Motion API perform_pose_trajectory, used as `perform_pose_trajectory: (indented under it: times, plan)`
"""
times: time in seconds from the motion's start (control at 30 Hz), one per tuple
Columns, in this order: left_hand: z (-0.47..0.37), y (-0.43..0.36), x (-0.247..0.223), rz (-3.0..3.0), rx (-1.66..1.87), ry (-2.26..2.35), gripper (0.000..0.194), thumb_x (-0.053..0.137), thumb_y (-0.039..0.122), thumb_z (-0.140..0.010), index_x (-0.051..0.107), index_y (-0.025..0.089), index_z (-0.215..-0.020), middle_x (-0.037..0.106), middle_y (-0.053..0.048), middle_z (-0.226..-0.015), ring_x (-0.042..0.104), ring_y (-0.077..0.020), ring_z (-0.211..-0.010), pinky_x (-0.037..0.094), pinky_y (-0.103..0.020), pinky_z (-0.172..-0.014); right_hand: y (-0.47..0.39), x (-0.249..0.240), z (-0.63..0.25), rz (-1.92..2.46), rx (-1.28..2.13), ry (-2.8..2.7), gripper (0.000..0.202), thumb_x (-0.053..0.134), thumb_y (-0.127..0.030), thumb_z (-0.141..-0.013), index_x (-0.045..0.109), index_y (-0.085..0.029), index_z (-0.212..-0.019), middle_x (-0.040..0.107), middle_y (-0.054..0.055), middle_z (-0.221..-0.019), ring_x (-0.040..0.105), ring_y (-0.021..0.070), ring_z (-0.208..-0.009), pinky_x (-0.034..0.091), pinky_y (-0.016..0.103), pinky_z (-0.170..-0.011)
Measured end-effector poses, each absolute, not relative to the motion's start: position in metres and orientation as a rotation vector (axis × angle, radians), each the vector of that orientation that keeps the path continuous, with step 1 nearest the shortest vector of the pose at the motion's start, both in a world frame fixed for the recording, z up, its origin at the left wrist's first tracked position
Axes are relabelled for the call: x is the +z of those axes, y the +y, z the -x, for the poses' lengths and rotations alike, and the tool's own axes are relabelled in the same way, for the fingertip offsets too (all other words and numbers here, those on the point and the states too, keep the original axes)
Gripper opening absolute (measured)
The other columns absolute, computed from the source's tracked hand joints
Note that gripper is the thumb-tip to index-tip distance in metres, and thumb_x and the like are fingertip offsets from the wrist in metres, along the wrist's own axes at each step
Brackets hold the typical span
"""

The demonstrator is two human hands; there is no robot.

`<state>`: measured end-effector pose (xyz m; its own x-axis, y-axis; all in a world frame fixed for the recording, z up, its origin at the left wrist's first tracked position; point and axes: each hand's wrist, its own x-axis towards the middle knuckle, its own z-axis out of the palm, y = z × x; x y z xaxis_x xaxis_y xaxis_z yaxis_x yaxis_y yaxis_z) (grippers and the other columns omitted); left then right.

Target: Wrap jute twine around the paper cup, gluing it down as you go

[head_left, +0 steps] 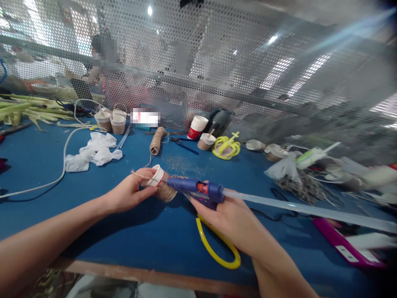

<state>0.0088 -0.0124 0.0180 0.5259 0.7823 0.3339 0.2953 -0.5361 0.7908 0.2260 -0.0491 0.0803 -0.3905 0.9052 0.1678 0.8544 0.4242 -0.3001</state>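
Blue counter (130, 236) | my left grip (132, 191) pinches cup (159, 182), apparently for steadiness | right grip (228, 217) wraps glue gun (190, 186), nozzle (170, 181) near twine (166, 193)

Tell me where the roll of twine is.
In the head view, the roll of twine lies beyond the left hand, left of the pliers.

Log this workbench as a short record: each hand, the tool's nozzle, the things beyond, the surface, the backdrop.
Left hand: holds a tilted, twine-wrapped paper cup near its white rim
Right hand: holds a blue glue gun, a long glue stick out its back
Nozzle: at the cup's wrapped side; contact unclear
Beyond the hands: twine spool, pliers, yellow crown, crumpled white plastic
Near right wrist: yellow loop
Surface: blue tabletop
Backdrop: perforated screen
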Motion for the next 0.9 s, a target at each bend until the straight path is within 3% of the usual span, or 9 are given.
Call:
perform_pose_trajectory:
  times: [0.3, 0.63, 0.9]
  plan:
    - [-0.007, -0.010, 0.017, -2.100, 0.894, 0.873, 0.025, 0.042, 0.025, -0.084, 0.056, 0.015, -0.103, 0.055, -0.008, -0.116, 0.045, -0.0203, -0.112, 0.029, -0.032, -0.100, -0.044, 0.081, -0.231, 1.357, 0.008, -2.480, 0.020, 0.044, -0.021, -0.078, 0.062, -0.015, -0.076, 0.062, 0.006, -0.064, 0.059, 0.0186, -0.060, 0.044, 0.028, -0.056]
    - [-0.006, -0.012, 0.017, -2.061, 0.894, 0.826, 0.023, 0.044, 0.024, -0.083, 0.053, 0.015, -0.102, 0.050, -0.011, -0.121, 0.044, -0.0206, -0.114, 0.029, -0.033, -0.101, -0.044, 0.088, -0.229, 1.445, 0.303, -2.260, 0.018, 0.046, -0.027, -0.078, 0.061, -0.018, -0.074, 0.064, 0.002, -0.060, 0.057, 0.0145, -0.053, 0.044, 0.025, -0.053]
    - [-0.003, -0.010, 0.015, -2.072, 0.896, 0.790, 0.022, 0.043, 0.024, -0.084, 0.055, 0.014, -0.100, 0.051, -0.011, -0.119, 0.043, -0.0223, -0.115, 0.030, -0.036, -0.101, -0.042, 0.086, -0.230, 1.492, 0.352, -2.206, 0.019, 0.047, -0.029, -0.077, 0.058, -0.018, -0.065, 0.055, -0.003, -0.044, 0.052, 0.0132, -0.045, 0.043, 0.025, -0.051]
